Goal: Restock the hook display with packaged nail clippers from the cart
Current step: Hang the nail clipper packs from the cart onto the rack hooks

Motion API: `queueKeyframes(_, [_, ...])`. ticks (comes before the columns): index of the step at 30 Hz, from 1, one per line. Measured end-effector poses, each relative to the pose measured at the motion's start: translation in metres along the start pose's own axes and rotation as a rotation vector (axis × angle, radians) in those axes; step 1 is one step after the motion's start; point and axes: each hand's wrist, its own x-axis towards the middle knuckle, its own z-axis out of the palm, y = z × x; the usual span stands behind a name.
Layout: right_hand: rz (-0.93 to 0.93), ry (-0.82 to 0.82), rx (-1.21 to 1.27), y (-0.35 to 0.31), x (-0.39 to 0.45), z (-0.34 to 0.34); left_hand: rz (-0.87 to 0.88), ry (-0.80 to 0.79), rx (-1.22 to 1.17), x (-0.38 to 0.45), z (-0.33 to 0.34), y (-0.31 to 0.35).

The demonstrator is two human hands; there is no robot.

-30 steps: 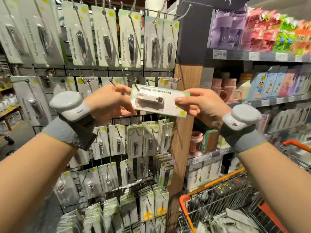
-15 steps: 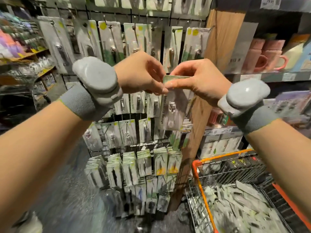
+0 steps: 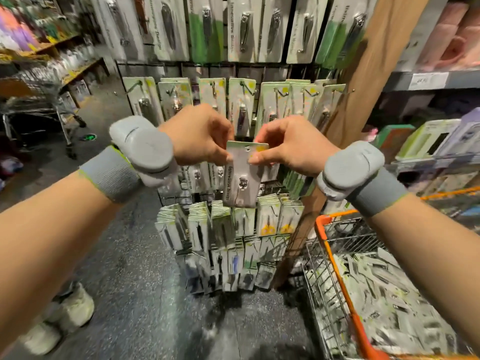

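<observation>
Nail clipper pack [image 3: 242, 175] hangs upright between both hands in front of the hook display [image 3: 233, 105], not yet on a hook. Left hand [image 3: 200, 136] and right hand [image 3: 291, 146] pinch its top corners. Card reads "Innovative Design". Display looks largely stocked; cart [image 3: 337, 255] holds many more packs, so much remains.

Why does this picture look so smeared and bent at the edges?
Head view: motion blur smears the cart contents and shelves; the wide lens bows the wooden post and forearms; the pack held between both hands is sharpest, its print readable.
</observation>
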Motion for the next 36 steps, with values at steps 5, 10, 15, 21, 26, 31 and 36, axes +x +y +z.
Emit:
queueKeyframes(5, [0.092,0.054,-0.086,0.011,0.016,0.041,0.073,0.003,0.269,0.001,0.014,-0.024])
queueKeyframes(10, [0.165,0.081,-0.188,0.021,0.031,0.068,0.046,-0.046,0.394,0.012,0.032,-0.050])
queueKeyframes(15, [0.208,0.118,-0.327,0.035,0.044,0.085,-0.037,-0.053,0.351,0.022,0.053,-0.072])
queueKeyframes(21, [0.240,0.151,-0.397,0.040,0.051,0.087,-0.063,-0.029,0.366,0.027,0.064,-0.076])
queueKeyframes(26, [0.151,0.127,-0.497,0.030,0.045,0.080,0.011,-0.007,0.384,0.021,0.057,-0.074])
queueKeyframes(31, [0.139,0.085,-0.516,0.022,0.049,0.067,0.005,-0.037,0.350,0.027,0.045,-0.068])
queueKeyframes(36, [0.173,0.039,-0.596,0.026,0.062,0.067,-0.021,-0.045,0.394,0.034,0.047,-0.067])
